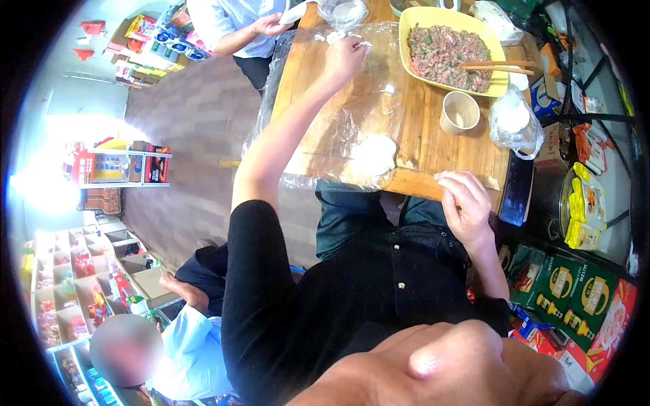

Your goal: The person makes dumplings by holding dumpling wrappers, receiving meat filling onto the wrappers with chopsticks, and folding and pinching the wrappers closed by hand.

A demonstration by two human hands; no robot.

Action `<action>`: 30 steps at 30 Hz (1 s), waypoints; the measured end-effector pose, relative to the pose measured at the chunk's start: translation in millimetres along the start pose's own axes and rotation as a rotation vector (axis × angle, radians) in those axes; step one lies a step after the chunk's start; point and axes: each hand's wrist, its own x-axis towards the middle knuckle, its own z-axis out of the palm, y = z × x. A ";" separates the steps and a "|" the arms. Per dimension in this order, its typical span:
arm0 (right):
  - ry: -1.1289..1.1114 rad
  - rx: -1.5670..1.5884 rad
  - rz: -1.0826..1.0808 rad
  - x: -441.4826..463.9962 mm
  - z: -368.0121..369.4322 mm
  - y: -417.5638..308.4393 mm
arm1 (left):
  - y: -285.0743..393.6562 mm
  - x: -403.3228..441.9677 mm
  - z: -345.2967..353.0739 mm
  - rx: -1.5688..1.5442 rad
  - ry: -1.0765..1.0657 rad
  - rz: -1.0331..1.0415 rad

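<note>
My left hand reaches to the far left part of the wooden table, fingers closed on a small white piece that looks like dough. Under it lies a clear plastic sheet. A flat white dough round rests on the sheet near the front edge, with a smaller dough scrap farther back. My right hand is at the table's front edge, fingers loosely bent, with nothing visible in it. Beyond it stand a paper cup and a yellow bowl of minced meat with greens, chopsticks lying across its right side.
A knotted plastic bag with white contents and a dark phone-like slab lie at the table's right. Another person's hand is at the far left. A seated person is behind left. Green boxes stand low right.
</note>
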 end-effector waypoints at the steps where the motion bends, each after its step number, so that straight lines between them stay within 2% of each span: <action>1: -0.010 0.008 0.013 -0.3 -1.1 1.0 | -6.3 10.1 8.0 0.106 0.044 0.050; 3: 0.014 0.007 0.019 -2.4 -2.1 4.7 | -14.0 26.5 22.4 0.186 0.050 0.011; 5: 0.010 -0.001 0.050 -4.3 -5.6 6.0 | -19.3 37.1 32.9 0.410 0.066 0.119; 6: 0.004 0.008 0.068 -5.5 -7.2 6.5 | -20.2 42.3 38.2 0.409 0.065 0.121; 8: 0.003 0.006 0.079 -8.1 -8.6 9.0 | -23.2 49.3 46.7 0.532 0.055 0.055; 11: -0.007 0.007 0.104 -12.3 -9.7 9.5 | -21.3 49.3 47.2 0.623 -0.032 0.051; 14: -0.016 0.009 0.118 -14.8 -11.3 8.3 | -24.9 49.2 51.2 0.637 0.003 0.092; 18: -0.006 0.007 0.102 -15.0 -14.6 3.5 | -3.2 38.8 27.0 0.658 -0.075 0.078; 21: 0.025 0.017 0.109 -19.5 -17.6 0.3 | 28.9 17.6 -15.5 0.494 0.156 0.164; 23: 0.027 0.012 0.116 -22.6 -20.7 -0.4 | 53.9 -13.0 -48.4 0.241 0.221 0.231; 25: 0.022 0.009 0.123 -26.3 -23.3 -1.6 | 64.3 -53.3 -70.4 0.094 0.218 0.238; 27: 0.037 -0.002 0.136 -29.9 -23.3 -2.6 | 78.4 -110.9 -87.3 -0.031 0.100 0.090; 30: 0.021 -0.034 0.142 -30.7 -22.7 -6.9 | 96.3 -197.9 -88.6 -0.100 -0.023 0.058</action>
